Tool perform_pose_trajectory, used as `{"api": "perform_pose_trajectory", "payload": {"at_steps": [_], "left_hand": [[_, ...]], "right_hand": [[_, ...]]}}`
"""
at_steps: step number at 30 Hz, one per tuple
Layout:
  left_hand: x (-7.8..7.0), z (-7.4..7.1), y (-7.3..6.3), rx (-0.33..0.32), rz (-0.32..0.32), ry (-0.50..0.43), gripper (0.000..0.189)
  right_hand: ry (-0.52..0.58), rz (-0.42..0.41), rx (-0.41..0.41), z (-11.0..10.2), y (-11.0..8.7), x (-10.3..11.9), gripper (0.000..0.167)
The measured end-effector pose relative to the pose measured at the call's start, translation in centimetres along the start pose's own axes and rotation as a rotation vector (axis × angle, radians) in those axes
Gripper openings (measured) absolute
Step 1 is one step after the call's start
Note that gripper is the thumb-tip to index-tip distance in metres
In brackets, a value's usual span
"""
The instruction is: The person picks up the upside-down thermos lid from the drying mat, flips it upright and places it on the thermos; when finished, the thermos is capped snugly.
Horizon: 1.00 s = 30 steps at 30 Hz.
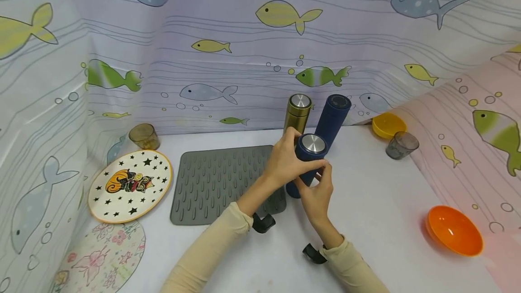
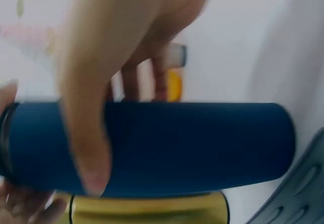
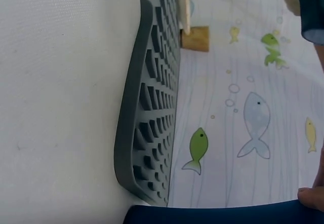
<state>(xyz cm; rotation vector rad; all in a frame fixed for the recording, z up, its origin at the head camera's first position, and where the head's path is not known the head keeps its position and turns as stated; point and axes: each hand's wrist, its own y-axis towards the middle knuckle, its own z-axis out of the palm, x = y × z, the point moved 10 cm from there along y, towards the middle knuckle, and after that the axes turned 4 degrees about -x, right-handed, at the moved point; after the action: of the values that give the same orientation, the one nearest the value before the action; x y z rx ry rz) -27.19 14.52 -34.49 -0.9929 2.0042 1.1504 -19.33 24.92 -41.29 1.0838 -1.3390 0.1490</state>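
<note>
A navy blue thermos flask (image 1: 307,153) with a silver-topped lid (image 1: 313,143) stands in front of me, tilted a little to the right at its top. My left hand (image 1: 285,159) grips it just below the lid, the thumb across its front. Lower down the body, my right hand (image 1: 319,196) holds it, and in the left wrist view this hand's thumb (image 2: 90,148) lies across the flask (image 2: 202,143). Close behind it are a gold flask (image 1: 297,119) and another navy flask (image 1: 333,119) with a dark lid.
A grey ribbed drying mat (image 1: 220,189) lies to the left. Beyond it are an oval star-patterned plate (image 1: 150,193), a round floral mat (image 1: 118,257) and a brown glass (image 1: 144,137). On the right are a yellow bowl (image 1: 388,125), a grey glass (image 1: 402,145) and an orange bowl (image 1: 453,229).
</note>
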Motion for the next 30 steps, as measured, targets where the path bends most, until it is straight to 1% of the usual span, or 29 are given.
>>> {"api": "perform_pose_trajectory", "payload": {"at_steps": [2,3,4,5,6,7,9,10,11,12,13,14,15,17,19,21,22,23,24,25,26,27,29,30], "left_hand": [[-0.1,-0.1,-0.3,-0.086,0.0,0.077,0.075],[-0.1,-0.1,-0.4,-0.115,-0.001,0.1,0.077],[-0.1,-0.1,-0.5,-0.13,-0.001,0.108,0.079],[-0.1,0.1,-0.5,-0.127,0.006,0.096,0.081],[0.0,0.3,-0.5,-0.102,0.012,0.068,0.085],[0.1,0.6,-0.5,-0.056,0.019,0.02,0.089],[0.3,1.4,-0.4,0.083,0.02,-0.128,0.094],[0.4,1.7,-0.4,0.151,0.014,-0.2,0.094],[0.6,1.9,-0.4,0.207,0.001,-0.263,0.094],[0.7,2.0,-0.3,0.241,-0.014,-0.308,0.092],[0.8,1.9,-0.2,0.252,-0.022,-0.344,0.088],[0.8,1.7,-0.2,0.238,-0.023,-0.354,0.083],[0.7,1.4,-0.1,0.199,-0.017,-0.333,0.08],[0.5,0.7,0.0,0.074,-0.002,-0.242,0.077],[0.0,0.3,-0.2,-0.055,0.006,-0.137,0.079],[-0.4,0.0,-0.6,-0.163,-0.003,-0.029,0.083],[-0.6,0.0,-0.7,-0.198,-0.007,0.008,0.084],[-0.7,0.0,-0.8,-0.217,-0.007,0.027,0.085],[-0.7,0.0,-0.8,-0.217,0.0,0.025,0.085],[-0.7,0.2,-0.7,-0.198,0.009,0.006,0.083],[-0.5,0.3,-0.6,-0.155,0.011,-0.041,0.08],[-0.2,0.6,-0.4,-0.091,0.015,-0.115,0.076],[0.3,1.3,0.0,0.063,0.016,-0.298,0.071],[0.6,1.6,0.1,0.138,0.005,-0.384,0.071]], "right_hand": [[-0.015,0.002,-0.016,-0.1,0.0,0.0,0.061],[-0.017,0.002,-0.023,-0.1,0.1,-0.1,0.059],[-0.019,0.002,-0.027,0.0,0.1,-0.1,0.059],[-0.023,0.002,-0.03,0.0,0.1,-0.1,0.059],[-0.017,0.001,-0.029,0.1,0.1,-0.1,0.06],[-0.016,-0.002,-0.028,0.2,0.2,-0.1,0.06],[-0.017,-0.015,-0.02,0.3,0.2,-0.1,0.063],[-0.023,-0.021,-0.015,0.3,0.2,0.0,0.065],[-0.028,-0.022,-0.011,0.3,0.2,0.0,0.066],[-0.026,-0.021,-0.004,0.3,0.1,0.0,0.067],[-0.035,-0.022,0.0,0.3,0.1,0.0,0.069],[-0.034,-0.022,0.005,0.3,0.1,0.0,0.069],[-0.033,-0.021,0.007,0.3,0.1,0.1,0.069],[-0.033,-0.015,0.007,0.3,0.0,0.0,0.066],[-0.032,-0.019,0.002,0.2,-0.1,0.1,0.061],[-0.03,-0.024,-0.004,0.2,-0.1,0.1,0.057],[-0.032,-0.024,-0.008,0.2,-0.2,0.1,0.055],[-0.031,-0.026,-0.007,0.2,-0.2,0.2,0.054],[-0.031,-0.024,-0.008,0.1,-0.2,0.2,0.054],[-0.034,-0.023,-0.009,0.1,-0.2,0.2,0.055],[-0.033,-0.023,-0.005,0.1,-0.2,0.2,0.056],[-0.032,-0.02,-0.002,0.1,-0.2,0.2,0.059],[-0.022,-0.016,0.007,0.1,-0.1,0.2,0.064],[-0.018,-0.014,0.012,0.1,-0.1,0.2,0.067]]}}
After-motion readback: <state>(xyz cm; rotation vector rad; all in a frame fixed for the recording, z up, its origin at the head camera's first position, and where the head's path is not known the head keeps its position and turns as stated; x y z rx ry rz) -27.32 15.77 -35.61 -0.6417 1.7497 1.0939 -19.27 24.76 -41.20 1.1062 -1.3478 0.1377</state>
